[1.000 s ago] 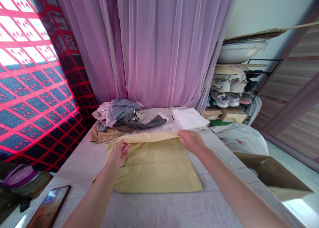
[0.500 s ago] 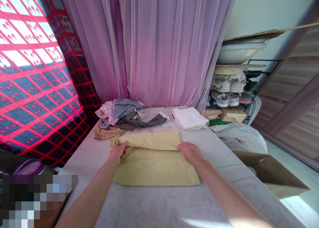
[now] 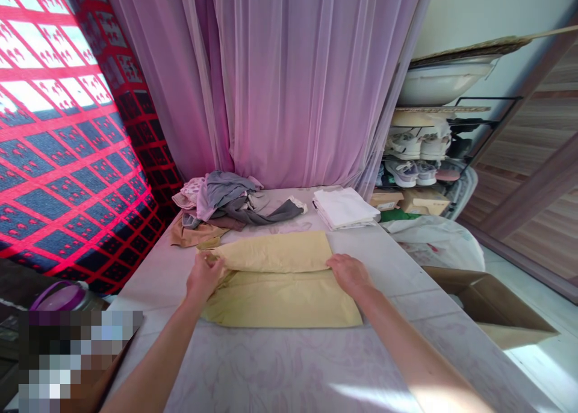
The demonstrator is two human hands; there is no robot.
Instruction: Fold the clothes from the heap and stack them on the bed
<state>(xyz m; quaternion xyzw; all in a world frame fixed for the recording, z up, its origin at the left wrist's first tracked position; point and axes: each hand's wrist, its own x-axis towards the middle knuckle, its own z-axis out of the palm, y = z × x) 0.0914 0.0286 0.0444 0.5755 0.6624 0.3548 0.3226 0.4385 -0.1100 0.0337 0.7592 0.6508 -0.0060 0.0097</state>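
A yellow garment lies flat on the table, its far part folded over toward me into a band. Near the garment's left end, by a gathered, ruffled edge, my left hand pinches the cloth. My right hand is closed on the right corner of the folded band, thumb and fingers together. The fingertips of both hands are partly hidden by the cloth. Beyond the garment to the left is a heap of crumpled clothes, and to the right a stack of folded white cloth.
A purple curtain hangs along the table's far edge. At the right stand a shoe rack with sneakers, a plastic bag and an open cardboard box. A purple-rimmed bucket is at the lower left.
My left hand has shifted left along the fold to the garment's gathered end. My right hand keeps its hold at the right corner. The view has tilted slightly.
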